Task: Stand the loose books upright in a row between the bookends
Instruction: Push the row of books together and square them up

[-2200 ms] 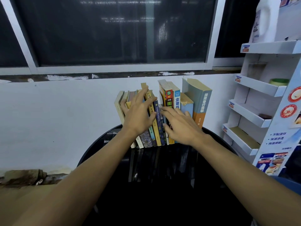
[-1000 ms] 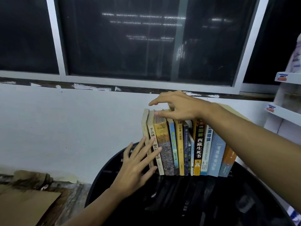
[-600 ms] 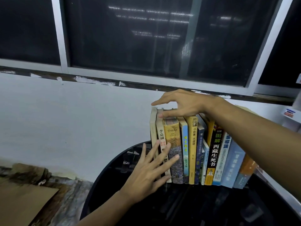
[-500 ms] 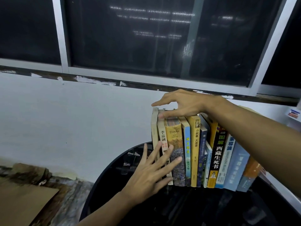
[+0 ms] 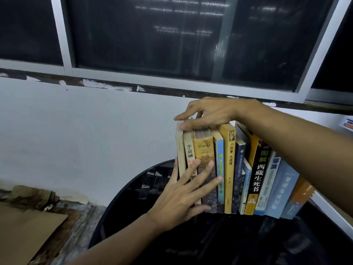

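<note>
A row of several books (image 5: pixel 231 169) stands spine-out at the back of a round black table (image 5: pixel 229 243), close to the white wall. The books on the right lean a little to the left. My left hand (image 5: pixel 183 196) presses flat, with straight spread fingers, on the lower spines of the leftmost books, among them the yellow "Troyka" book (image 5: pixel 203 150). My right hand (image 5: pixel 212 111) reaches across from the right and holds the tops of those leftmost books, thumb on the front and fingers over the top. No bookend shows; the hands and books hide both ends.
A window with white frames (image 5: pixel 172 81) runs above the wall. Brown cardboard (image 5: pixel 24 232) lies on the floor at the lower left. A white shelf edge (image 5: pixel 347 124) shows at the far right.
My left hand has slid up and right from the table onto the lower spines. My right hand stays on the tops of the left books. The row stands a little straighter.
</note>
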Motion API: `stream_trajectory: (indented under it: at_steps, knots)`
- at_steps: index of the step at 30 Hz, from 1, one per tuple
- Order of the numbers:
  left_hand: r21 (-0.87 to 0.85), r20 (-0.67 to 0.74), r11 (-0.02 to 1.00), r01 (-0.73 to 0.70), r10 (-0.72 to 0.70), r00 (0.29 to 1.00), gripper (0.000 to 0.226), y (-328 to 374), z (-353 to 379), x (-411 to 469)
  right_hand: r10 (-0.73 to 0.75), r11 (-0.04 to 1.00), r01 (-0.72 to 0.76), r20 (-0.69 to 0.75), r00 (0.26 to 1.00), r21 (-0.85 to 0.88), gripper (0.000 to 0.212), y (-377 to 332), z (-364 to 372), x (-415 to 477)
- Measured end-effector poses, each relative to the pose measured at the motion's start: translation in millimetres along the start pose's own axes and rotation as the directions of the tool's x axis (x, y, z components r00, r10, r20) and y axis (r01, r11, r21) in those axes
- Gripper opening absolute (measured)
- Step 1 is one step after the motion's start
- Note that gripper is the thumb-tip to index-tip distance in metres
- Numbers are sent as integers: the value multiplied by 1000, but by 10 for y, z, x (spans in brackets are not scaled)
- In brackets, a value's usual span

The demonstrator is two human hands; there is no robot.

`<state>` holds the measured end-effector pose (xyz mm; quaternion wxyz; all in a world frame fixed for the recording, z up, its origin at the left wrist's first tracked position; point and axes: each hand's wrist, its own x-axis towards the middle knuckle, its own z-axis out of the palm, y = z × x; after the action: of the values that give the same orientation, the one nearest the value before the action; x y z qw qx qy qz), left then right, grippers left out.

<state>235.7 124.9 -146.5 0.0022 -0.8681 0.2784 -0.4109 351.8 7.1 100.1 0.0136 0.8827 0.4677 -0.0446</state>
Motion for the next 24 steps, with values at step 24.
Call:
stream_trajectory:
  at_steps: [24]
  knots:
    - [100,47,981,166,-172,984,98,447,87,285,129,990,-130,40,991,49,52,53,38,-416]
